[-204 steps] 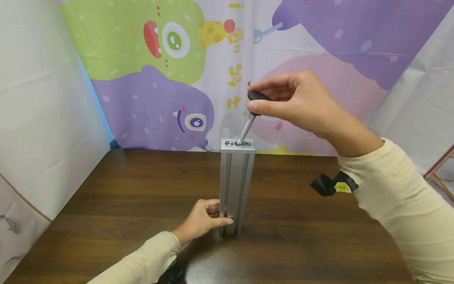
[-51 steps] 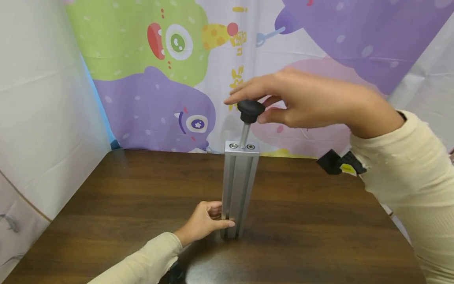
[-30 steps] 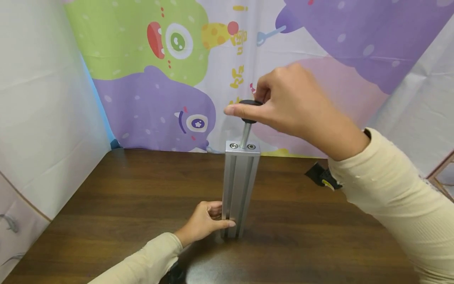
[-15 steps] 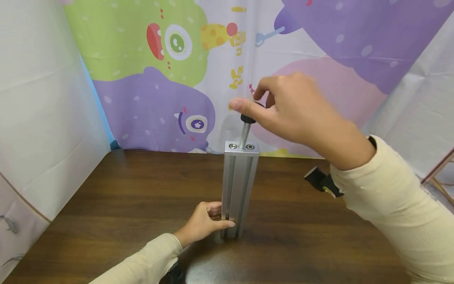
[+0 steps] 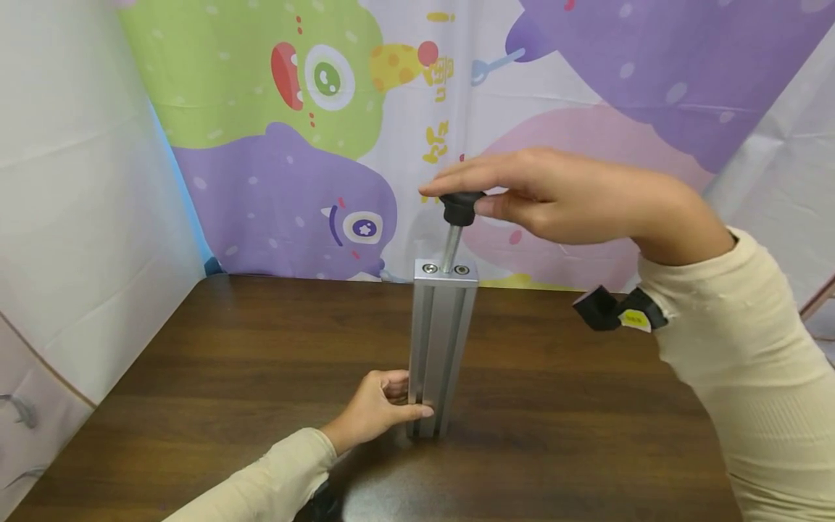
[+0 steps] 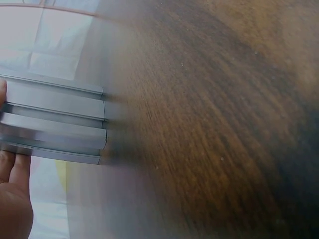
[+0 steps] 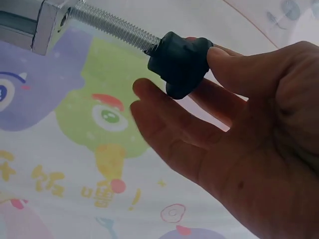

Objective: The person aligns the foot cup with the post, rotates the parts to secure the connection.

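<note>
An aluminium profile [image 5: 438, 348] stands upright on the wooden table, its end plate [image 5: 427, 278] on top. My left hand [image 5: 378, 406] grips it low down, thumb across the front and fingers behind; the left wrist view shows the profile [image 6: 55, 117] near its lower end. A black levelling foot [image 5: 460, 209] rises from the plate's middle hole on a threaded stem [image 7: 112, 25]. My right hand [image 5: 554, 196] holds the foot at its rim, thumb on the near side, other fingers stretched across it. Part of the stem is inside the profile.
Two socket screws [image 5: 429, 269] sit in the plate beside the stem. Behind the table [image 5: 261, 348] hangs a cartoon-printed cloth [image 5: 274, 196], with a white cloth [image 5: 65, 145] at the left.
The foot, tilted in the earliest frame, now stands straighter. My right hand has turned back and forth round it, the wrist swinging outward since half a second ago. My left hand keeps its grip.
</note>
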Motion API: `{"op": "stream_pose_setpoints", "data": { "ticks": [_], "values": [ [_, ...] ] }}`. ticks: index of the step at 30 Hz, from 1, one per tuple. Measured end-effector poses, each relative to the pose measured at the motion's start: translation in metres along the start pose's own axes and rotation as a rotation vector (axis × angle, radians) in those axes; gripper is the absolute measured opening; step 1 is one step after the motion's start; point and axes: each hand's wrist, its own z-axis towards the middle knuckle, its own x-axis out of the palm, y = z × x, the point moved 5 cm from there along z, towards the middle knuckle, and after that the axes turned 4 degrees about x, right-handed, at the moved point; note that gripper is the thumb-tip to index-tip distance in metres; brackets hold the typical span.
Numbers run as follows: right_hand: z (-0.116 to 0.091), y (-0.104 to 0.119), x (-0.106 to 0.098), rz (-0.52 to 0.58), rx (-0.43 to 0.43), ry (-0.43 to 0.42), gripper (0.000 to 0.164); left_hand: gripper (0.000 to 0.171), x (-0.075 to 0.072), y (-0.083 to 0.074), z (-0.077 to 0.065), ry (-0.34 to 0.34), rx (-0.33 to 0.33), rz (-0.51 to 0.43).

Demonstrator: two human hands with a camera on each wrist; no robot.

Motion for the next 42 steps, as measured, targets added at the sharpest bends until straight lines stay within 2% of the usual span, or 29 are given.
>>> {"op": "stream_pose_setpoints", "data": {
  "ticks": [4, 7, 11, 15, 17, 20, 26, 29, 32, 36, 39, 42],
  "values": [
    [0.001, 0.001, 0.0, -0.002, 0.003, -0.043, 0.039, 0.042, 0.0, 0.0, 0.0, 0.003, 0.0, -0.003],
    [0.003, 0.002, 0.0, -0.048, 0.08, -0.128, 0.032, 0.042, 0.0, 0.0, -0.001, 0.0, -0.003, -0.006],
    [0.007, 0.003, 0.001, -0.107, 0.266, -0.337, 0.026, 0.042, 0.0, 0.0, 0.0, -0.001, -0.005, -0.007],
    [0.007, 0.005, 0.005, -0.151, 0.391, -0.584, 0.04, 0.041, 0.001, -0.001, 0.0, -0.002, -0.001, -0.009],
    [0.005, 0.006, 0.008, -0.171, 0.419, -0.667, 0.046, 0.04, 0.001, 0.0, 0.0, 0.001, 0.0, -0.01],
    [0.003, 0.007, 0.011, -0.189, 0.438, -0.73, 0.05, 0.039, 0.002, 0.0, 0.0, 0.005, 0.001, -0.006],
    [0.004, 0.008, 0.013, -0.222, 0.45, -0.765, 0.053, 0.041, 0.001, 0.0, 0.0, -0.006, 0.015, 0.002],
    [0.003, 0.009, 0.013, -0.217, 0.437, -0.763, 0.049, 0.042, 0.001, -0.001, 0.001, -0.003, 0.017, -0.001],
    [0.002, 0.007, 0.011, -0.181, 0.42, -0.694, 0.041, 0.042, 0.001, -0.001, 0.001, 0.001, 0.016, -0.005],
    [-0.003, 0.004, 0.006, -0.129, 0.351, -0.459, 0.037, 0.043, 0.002, -0.001, 0.001, 0.004, 0.015, -0.004],
    [-0.007, 0.003, 0.002, -0.085, 0.205, -0.265, 0.041, 0.043, 0.002, 0.0, 0.002, 0.001, 0.017, 0.001],
    [-0.008, 0.001, 0.0, -0.024, 0.055, -0.12, 0.044, 0.044, 0.001, 0.001, 0.002, -0.002, 0.017, 0.003]
  ]
}}
